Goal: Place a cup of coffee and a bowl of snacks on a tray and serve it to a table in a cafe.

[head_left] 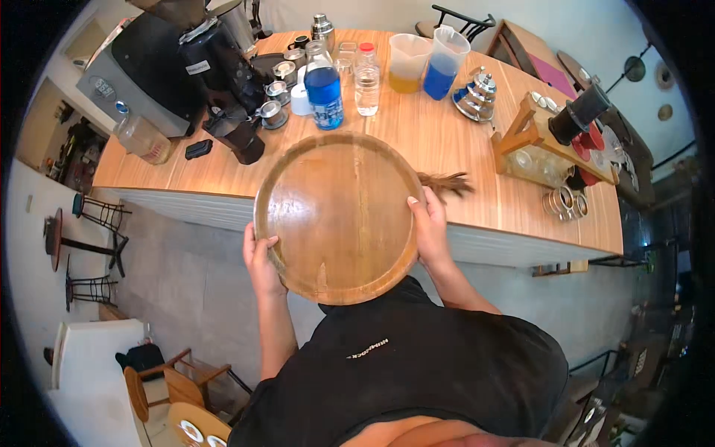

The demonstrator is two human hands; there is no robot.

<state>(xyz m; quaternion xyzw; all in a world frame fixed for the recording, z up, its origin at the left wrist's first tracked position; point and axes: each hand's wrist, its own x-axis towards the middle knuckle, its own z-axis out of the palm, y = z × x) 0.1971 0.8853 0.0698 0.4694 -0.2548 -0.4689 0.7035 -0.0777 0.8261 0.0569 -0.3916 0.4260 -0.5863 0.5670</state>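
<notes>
Between my hands is a round wooden tray (328,216) with a raised rim and a glossy surface. My left hand (261,261) grips its left rim, the thumb over the edge. On the opposite side my right hand (430,227) is closed round the rim, its thumb lying on top. The tray's far part overlaps the counter (432,149) in view, and its near part is in front of my dark shirt. Brown bristles (450,182), like those of a brush, show beside my right hand; the rest of that thing is hidden.
Along the counter stand a coffee grinder (220,71), a moka pot (237,135), a blue bottle (324,93), a red-capped bottle (367,82), two jugs of yellow (406,78) and blue liquid (441,78), and a silver kettle (477,98). A wooden rack (540,141) stands right.
</notes>
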